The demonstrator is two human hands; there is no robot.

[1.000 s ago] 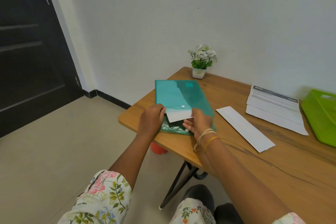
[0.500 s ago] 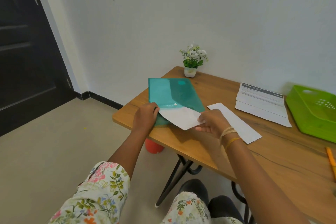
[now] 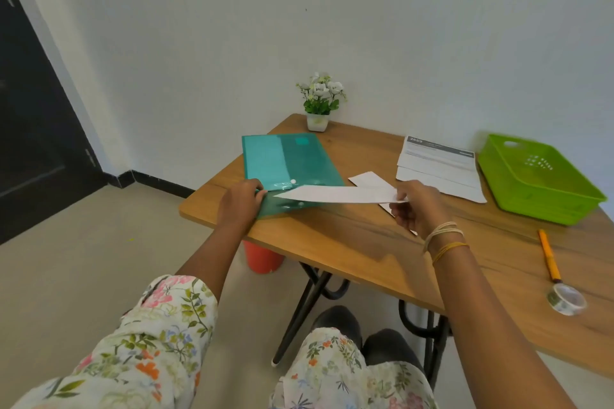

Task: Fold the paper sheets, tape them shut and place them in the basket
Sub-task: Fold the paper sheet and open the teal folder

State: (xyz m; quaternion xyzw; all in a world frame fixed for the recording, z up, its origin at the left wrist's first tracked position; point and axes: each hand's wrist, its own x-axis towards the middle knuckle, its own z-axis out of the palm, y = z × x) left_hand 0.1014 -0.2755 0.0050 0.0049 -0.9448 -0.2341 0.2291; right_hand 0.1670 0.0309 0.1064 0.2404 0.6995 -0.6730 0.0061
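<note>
On the wooden tabletop [image 3: 349, 242], near its left edge, lies one translucent teal plastic document folder [image 3: 282, 163] with a white snap button, flat, its near end by the table edge. One left hand [image 3: 241, 201] rests on that near end, fingers curled down onto the plastic and holding it in place. One right hand [image 3: 415, 207], with pale thread bands and a yellow band at the wrist, pinches the right end of one white paper sheet [image 3: 335, 194] between thumb and fingertips; the sheet hangs level just above the table, its pointed left end at the folder's mouth, beside the left hand. It cannot be told whether that tip is inside the folder or free of it.

Under and behind the held sheet: one long folded white paper strip [image 3: 368, 180], flat on the table, partly hidden by the sheet and the right hand. Beyond it, one stack of white printed sheets [image 3: 438, 168] with a grey header band; their number cannot be counted. Just right of the stack: one lime-green plastic basket [image 3: 518, 176] with perforated floor. Near the right edge: one orange pen-like tool [image 3: 550, 257] and, touching its near tip, one roll of patterned tape [image 3: 566, 299]. At the far corner: one small white pot of white artificial flowers [image 3: 319, 101]. Below the table: one red-orange container [image 3: 262, 259], black metal legs. At left: one dark door [image 3: 30, 129].
</note>
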